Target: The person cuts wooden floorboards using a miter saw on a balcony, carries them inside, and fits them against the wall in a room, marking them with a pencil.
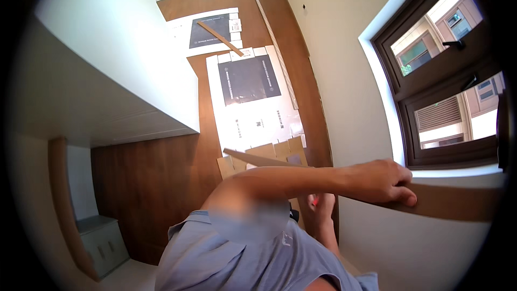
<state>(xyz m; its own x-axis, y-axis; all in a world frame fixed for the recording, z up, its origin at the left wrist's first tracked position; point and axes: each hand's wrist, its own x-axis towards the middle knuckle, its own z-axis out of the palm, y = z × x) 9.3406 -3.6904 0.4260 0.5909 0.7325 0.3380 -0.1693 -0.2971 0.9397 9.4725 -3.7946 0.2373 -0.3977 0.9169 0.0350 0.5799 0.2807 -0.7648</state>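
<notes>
My left arm reaches across to the right. My left hand [392,183] grips a long brown board [452,202] below the window, fingers over its upper edge and thumb on its near face. A narrow brown piece [258,159] shows left of my forearm, in line with the board; the arm hides whether they are one. Lower down, close to the wall, my right hand [322,208] is closed with a bit of red showing at its fingers; what it holds is too small to make out. Brown cardboard [288,151] lies on the floor beyond my left arm.
Flattened white cartons [258,121] with dark panels lie on the wooden floor [151,172]. A thin wooden strip [221,39] lies across them. A long pale strip [274,48] runs near the wall. A white cabinet [124,64] juts out at left; a brown-framed window [431,70] is at right.
</notes>
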